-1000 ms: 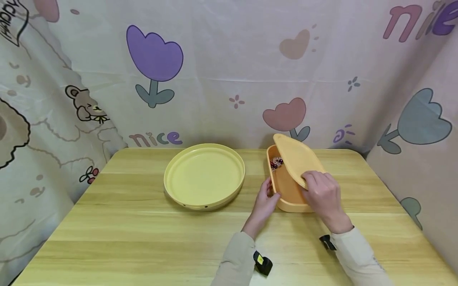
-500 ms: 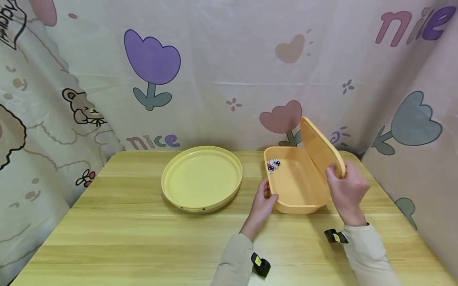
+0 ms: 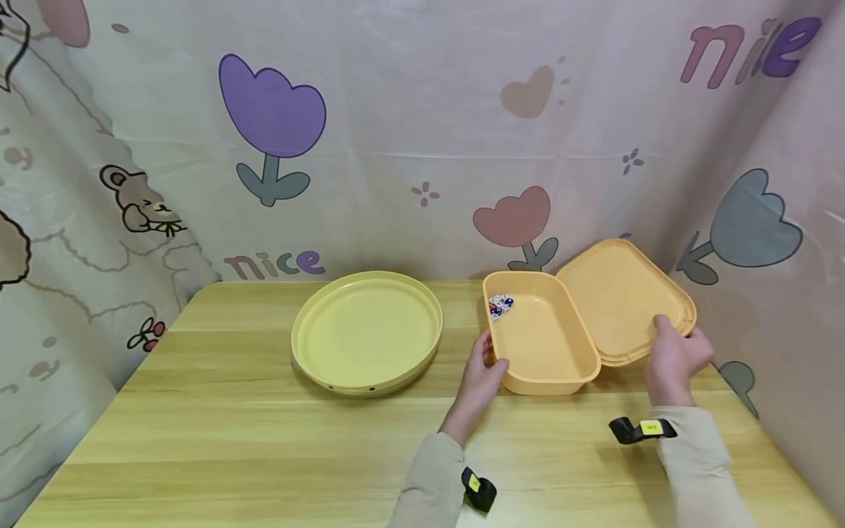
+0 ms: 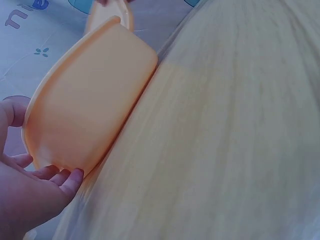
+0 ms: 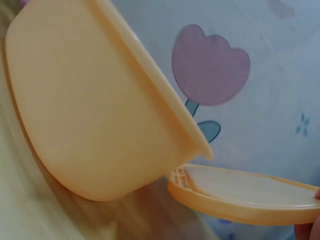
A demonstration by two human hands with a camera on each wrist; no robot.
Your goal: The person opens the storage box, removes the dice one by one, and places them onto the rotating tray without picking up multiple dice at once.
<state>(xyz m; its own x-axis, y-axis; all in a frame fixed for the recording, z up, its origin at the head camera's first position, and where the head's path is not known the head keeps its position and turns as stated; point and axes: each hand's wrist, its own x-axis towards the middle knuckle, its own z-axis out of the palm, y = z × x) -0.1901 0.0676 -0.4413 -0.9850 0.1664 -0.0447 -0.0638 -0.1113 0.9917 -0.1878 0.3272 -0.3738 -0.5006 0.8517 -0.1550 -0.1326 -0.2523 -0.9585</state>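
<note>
An orange-yellow box stands uncovered on the right part of the table in the head view. Its hinged-looking lid is laid back to the right, inner side up. My left hand holds the box's left side, thumb at the rim and fingers against the outer wall. My right hand pinches the lid's near right corner, thumb on the inner face. In the box's far left corner lies a small cluster of white, blue and red pieces, too small to identify.
A round yellow tray-like dish sits left of the box on the wooden table. A printed cloth hangs behind and at both sides. A black strap is at the left wrist and another black strap at the right.
The lid has swung from partly over the box, through upright, to lying back on the right. My right hand moved right with it; the left hand stayed on the box.
</note>
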